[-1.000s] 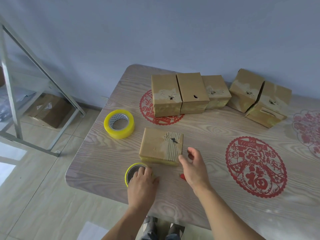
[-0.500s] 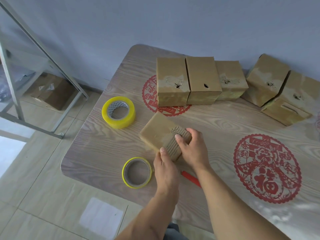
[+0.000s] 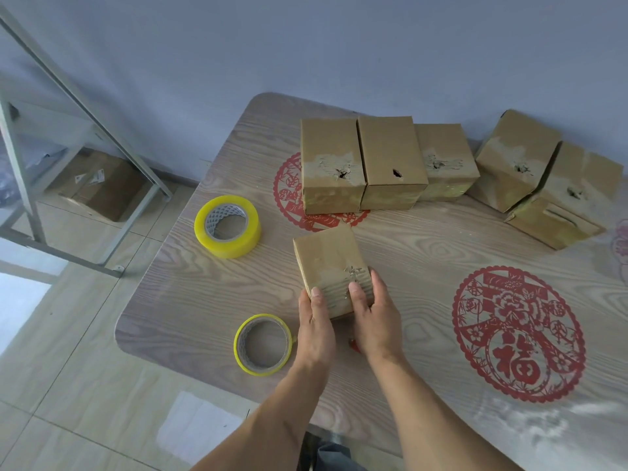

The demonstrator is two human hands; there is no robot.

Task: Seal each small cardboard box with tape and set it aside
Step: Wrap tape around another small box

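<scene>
Head view: box [image 3: 331,266] between gripping left hand [image 3: 316,326] and right hand [image 3: 375,322], long axis toward wall.

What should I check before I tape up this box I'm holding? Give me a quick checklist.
1. Box gripped by both the left hand and the right hand: ok.
2. Thin tape roll close beside the left hand: ok.
3. A hand free to pick up tape: not ok.
4. Full tape roll on the table as spare: ok.
5. Box flaps fully closed: cannot tell.
</scene>
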